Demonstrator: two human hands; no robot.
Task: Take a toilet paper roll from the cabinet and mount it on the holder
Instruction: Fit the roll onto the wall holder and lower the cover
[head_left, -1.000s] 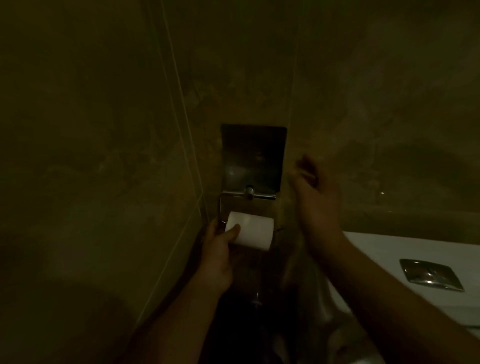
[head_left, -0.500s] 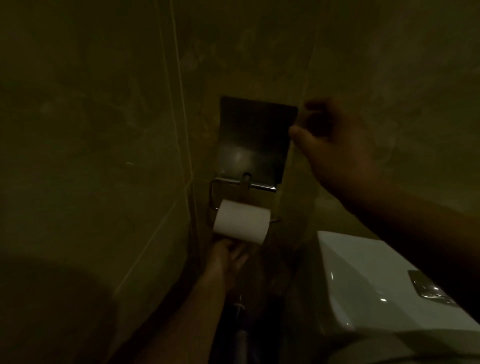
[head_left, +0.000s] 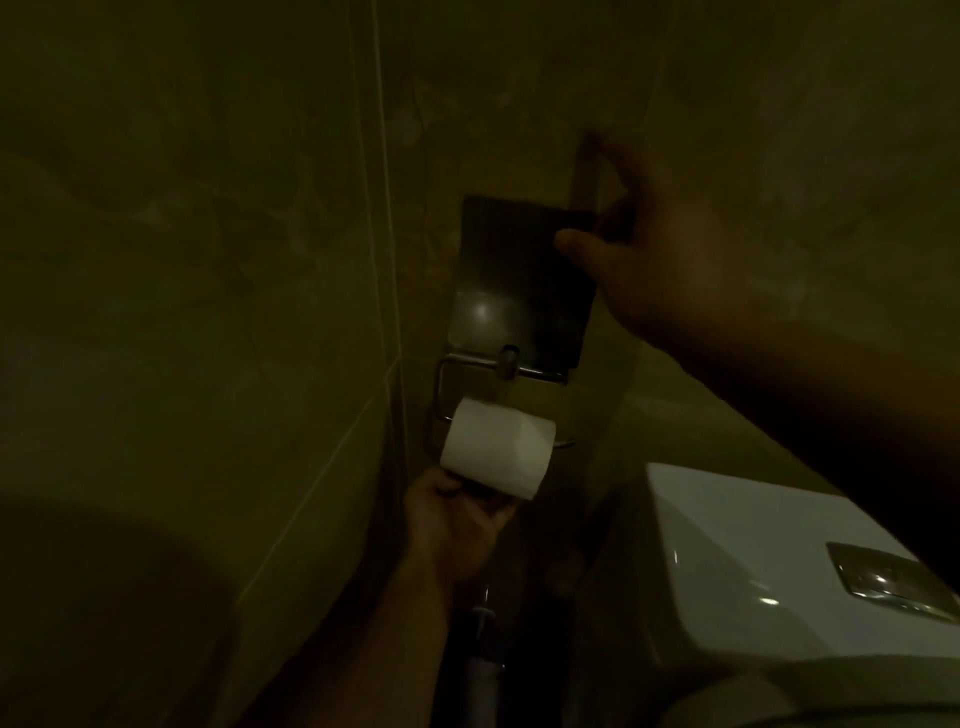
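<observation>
While left hand (head_left: 457, 525) cups it, roll (head_left: 496, 451) lies horizontal.

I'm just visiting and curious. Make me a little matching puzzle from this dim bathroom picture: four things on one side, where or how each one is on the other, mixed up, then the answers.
Things:
1. toilet paper roll
2. metal cover flap
3. flush button
4. left hand

Places or states:
A. tipped up against the wall, right hand at its upper right corner
B. on top of the white toilet tank
C. white, at the holder below the hinge bar
D. under the roll, supporting it

Pairs: 1-C, 2-A, 3-B, 4-D
</observation>
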